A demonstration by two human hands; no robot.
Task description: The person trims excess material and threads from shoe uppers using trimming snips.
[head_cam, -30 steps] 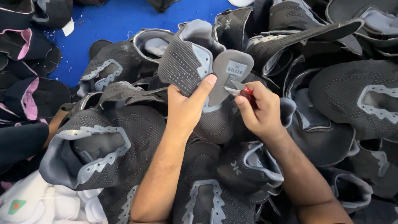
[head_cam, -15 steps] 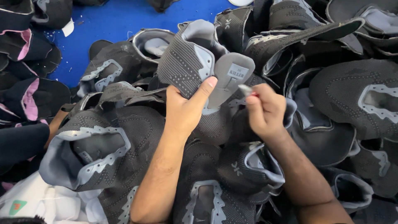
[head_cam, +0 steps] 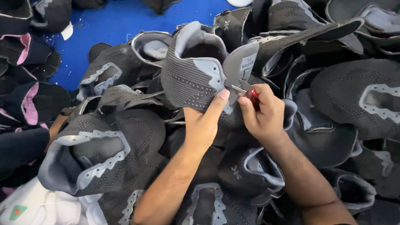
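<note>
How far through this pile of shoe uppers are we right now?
Nothing shows which uppers are done: no finished stack can be told apart. In hand: the left hand grips a dark grey knit upper, while the right hand brings small red-handled snips to the base of its tongue. Left: many similar uppers piled all around on the blue surface.

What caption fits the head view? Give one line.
Left hand grips a grey knit shoe upper while right hand works red-handled snips at its tongue.
</note>
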